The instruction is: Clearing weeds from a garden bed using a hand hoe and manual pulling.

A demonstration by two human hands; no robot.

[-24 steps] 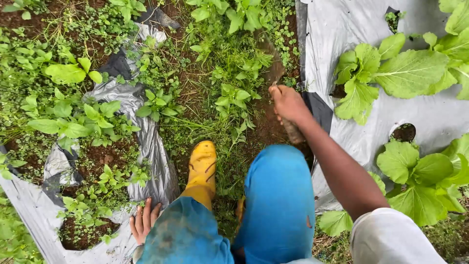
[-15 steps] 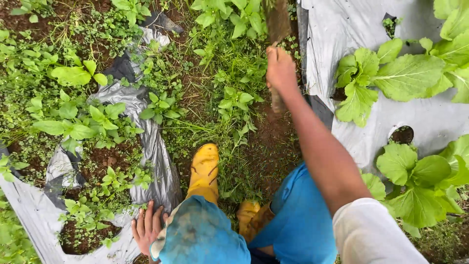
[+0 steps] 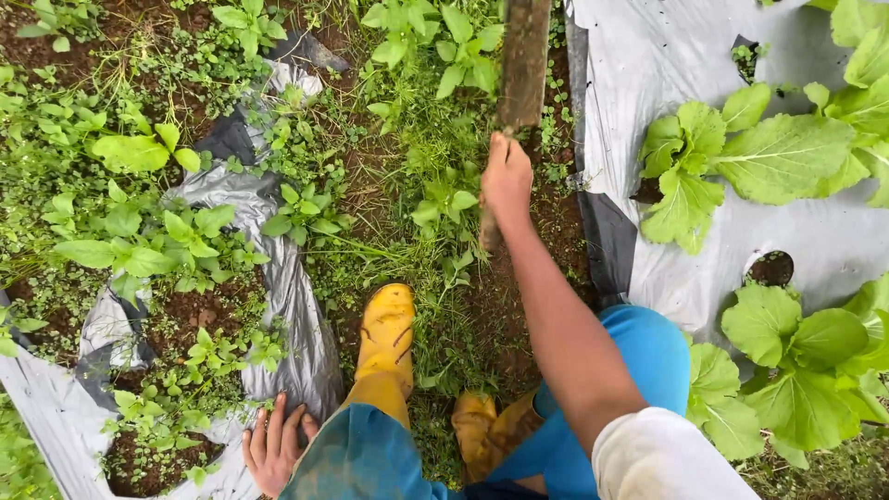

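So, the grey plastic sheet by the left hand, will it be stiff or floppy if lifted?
Probably floppy: the grey plastic sheet lies crumpled and folded over the soil. It looks thin, so likely light, though weeds growing through its holes may hold it down. The left hand rests at its edge; the torn edges suggest that it rips easily.

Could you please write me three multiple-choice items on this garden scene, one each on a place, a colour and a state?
1. Where does the left hand rest?
A. on the grey plastic sheet
B. on the boot
C. on a leafy plant

2. What colour is the rubber boot?
A. red
B. yellow
C. black

3. What state is the right hand in?
A. open and empty
B. flat on the soil
C. closed on a wooden tool handle

Answers: A, its fingers spread on the sheet; B, it is plainly yellow; C, its fingers wrap the handle.
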